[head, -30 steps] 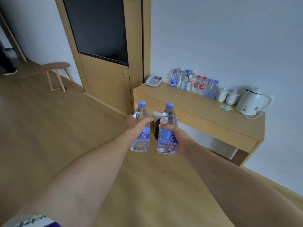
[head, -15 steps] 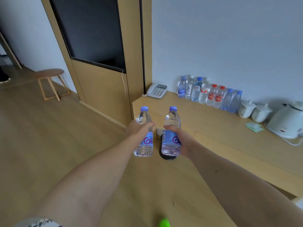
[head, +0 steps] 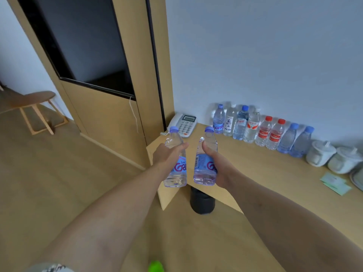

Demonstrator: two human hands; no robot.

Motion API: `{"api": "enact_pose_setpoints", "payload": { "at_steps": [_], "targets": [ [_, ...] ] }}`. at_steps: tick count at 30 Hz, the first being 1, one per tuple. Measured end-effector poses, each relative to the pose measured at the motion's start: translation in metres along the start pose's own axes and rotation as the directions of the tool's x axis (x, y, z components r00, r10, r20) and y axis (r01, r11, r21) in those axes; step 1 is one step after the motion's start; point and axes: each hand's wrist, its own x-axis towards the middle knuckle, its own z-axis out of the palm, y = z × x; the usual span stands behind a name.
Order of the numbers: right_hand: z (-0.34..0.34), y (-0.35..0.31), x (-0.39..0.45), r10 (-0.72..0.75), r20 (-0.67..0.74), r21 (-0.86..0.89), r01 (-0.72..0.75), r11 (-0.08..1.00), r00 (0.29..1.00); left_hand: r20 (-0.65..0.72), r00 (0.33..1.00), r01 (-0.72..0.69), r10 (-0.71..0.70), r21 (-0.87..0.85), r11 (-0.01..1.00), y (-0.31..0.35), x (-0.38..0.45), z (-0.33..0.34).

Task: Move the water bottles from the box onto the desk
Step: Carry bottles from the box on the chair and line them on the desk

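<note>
Done so far: eight bottles stand in a row (head: 261,128) on the worktop (head: 255,173), upright against the back wall, from the telephone's side towards the cups. I judge these to be earlier deliveries, though the pictures cannot confirm it.
In hand: two more bottles, both upright and in the air over the worktop's near left corner, not yet set down.
Left hand (head: 167,157): fingers curled round the middle of the left bottle (head: 176,165), thumb across its front.
Right hand (head: 218,165): wrapped round the label band of the right bottle (head: 205,163), thumb lying up the neck side.
Gap between them: the two bottles are just beside each other, apart, not touching.
Left to do: lower both onto the worktop; whether more remain in the box I cannot tell, since the box is out of view.
Free space: bare wood lies in front of the row and beside the telephone (head: 183,124), which looks to me the easiest landing spot.
In the way: the telephone sits at the back left corner, touching nothing but close to the row's first bottle; two white lidded cups (head: 332,158) close off the row's right end.
Also there: green paper slips (head: 335,183) lie near the cups, and part of a white kettle shows at the frame's right edge.
Below: a dark bin (head: 202,203) stands on the floor under the worktop's corner.
Risk: a bottle set too near the corner edge could tip off.
</note>
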Motion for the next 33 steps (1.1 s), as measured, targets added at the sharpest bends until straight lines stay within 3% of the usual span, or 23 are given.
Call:
{"api": "enact_pose_setpoints", "payload": {
  "at_steps": [6,11,15,20,28,33],
  "targets": [
    [0.000,-0.034,0.092,-0.041,-0.058,0.017,0.042,0.999,0.998,0.095,0.995,-0.010,0.010,-0.004,1.000,0.016,0.115,0.020],
    [0.011,-0.065,0.154,-0.068,-0.203,0.037,0.077,0.996,0.977,0.191,0.982,-0.024,0.009,0.075,0.997,0.044,0.208,0.035],
    [0.018,-0.083,0.191,-0.117,-0.400,-0.027,0.116,0.993,0.909,0.259,0.966,-0.027,-0.005,0.120,0.992,0.063,0.263,0.045],
    [0.018,-0.088,0.231,-0.154,-0.534,-0.022,0.169,0.985,0.831,0.414,0.909,-0.091,0.034,0.119,0.989,0.070,0.311,0.060],
    [-0.008,-0.106,0.274,-0.177,-0.640,-0.133,0.120,0.984,0.748,0.514,0.850,-0.200,0.112,0.120,0.972,0.084,0.366,0.099],
    [-0.037,-0.120,0.305,-0.210,-0.605,-0.320,0.007,0.948,0.768,0.536,0.831,-0.281,0.147,0.177,0.943,0.091,0.398,0.136]
  ]
}}
